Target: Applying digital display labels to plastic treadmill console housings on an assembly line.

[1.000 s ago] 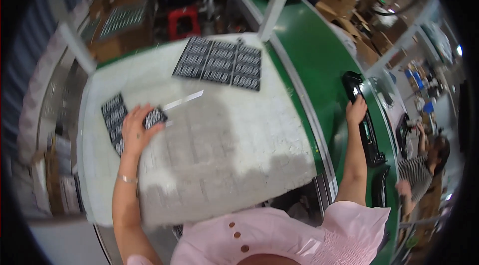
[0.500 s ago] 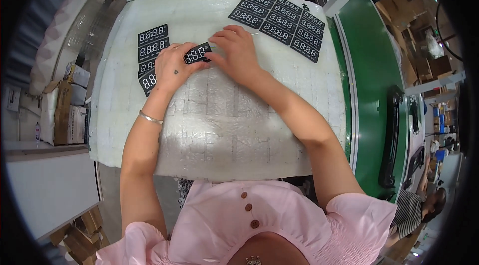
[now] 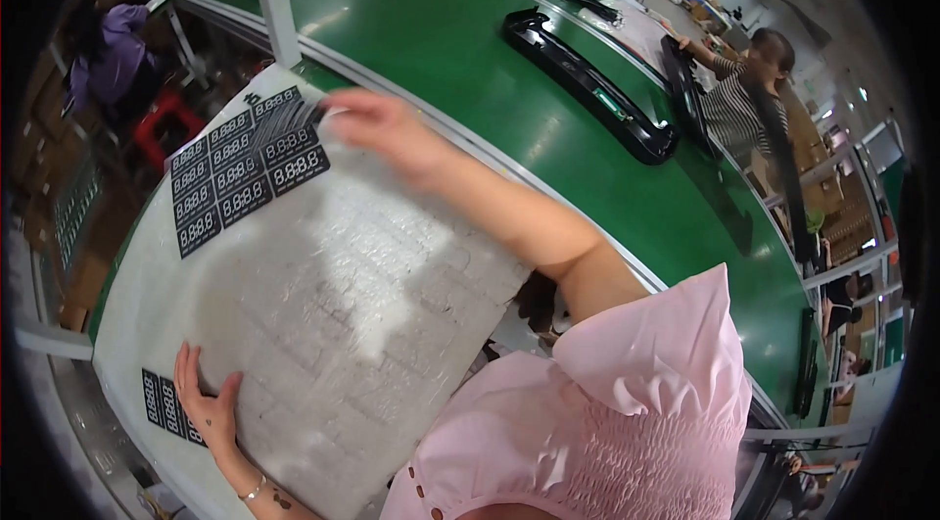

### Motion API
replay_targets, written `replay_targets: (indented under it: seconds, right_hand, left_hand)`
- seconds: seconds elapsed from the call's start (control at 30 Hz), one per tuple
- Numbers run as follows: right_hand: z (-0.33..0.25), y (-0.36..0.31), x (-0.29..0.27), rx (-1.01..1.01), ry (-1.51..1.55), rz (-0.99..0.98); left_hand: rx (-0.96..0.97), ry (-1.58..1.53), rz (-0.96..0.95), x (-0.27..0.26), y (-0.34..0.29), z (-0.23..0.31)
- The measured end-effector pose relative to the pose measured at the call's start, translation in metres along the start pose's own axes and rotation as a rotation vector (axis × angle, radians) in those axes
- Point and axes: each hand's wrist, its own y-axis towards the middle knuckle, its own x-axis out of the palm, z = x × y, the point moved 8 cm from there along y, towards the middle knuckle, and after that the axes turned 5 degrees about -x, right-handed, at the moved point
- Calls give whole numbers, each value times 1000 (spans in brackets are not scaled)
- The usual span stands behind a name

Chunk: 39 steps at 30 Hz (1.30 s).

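My right hand (image 3: 377, 133) is smeared by motion at the far side of the white padded work surface (image 3: 333, 324). Its fingers close on the edge of a black seven-segment display panel (image 3: 287, 125), blurred too, over a block of similar black panels (image 3: 232, 160) laid in rows. At the lower left my left hand (image 3: 208, 412) rests open, fingers spread and holding nothing. Beside it lies a short row of the same display panels (image 3: 166, 404), partly hidden by that hand.
A green conveyor belt (image 3: 441, 21) runs along the far side, bearing a long black plastic housing (image 3: 587, 84). White posts (image 3: 272, 1) stand at the table edge. A person in a striped shirt (image 3: 739, 109) works across the belt; another in purple (image 3: 117, 50) is beyond a red stool (image 3: 166, 128).
The view has swung to the right. My right hand has moved from beside the left hand to the block of panels. My left hand has released its panel and opened.
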Motion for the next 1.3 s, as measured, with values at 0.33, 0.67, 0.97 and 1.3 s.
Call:
replay_targets:
  seconds: [0.33, 0.67, 0.97, 1.3]
  right_hand:
    - [-67, -146, -334, 103, -1710, 811]
    - [-38, -114, -369, 159, -1559, 1059]
    - [6, 57, -327, -198, -1410, 746]
    - [28, 126, -381, -239, -1256, 909]
  left_hand:
    - [29, 35, -13, 17, 8, -3]
    - [1, 34, 86, 2, 5, 1]
    - [-99, 41, 129, -5, 2, 2]
    - [-68, 26, 151, -5, 10, 8]
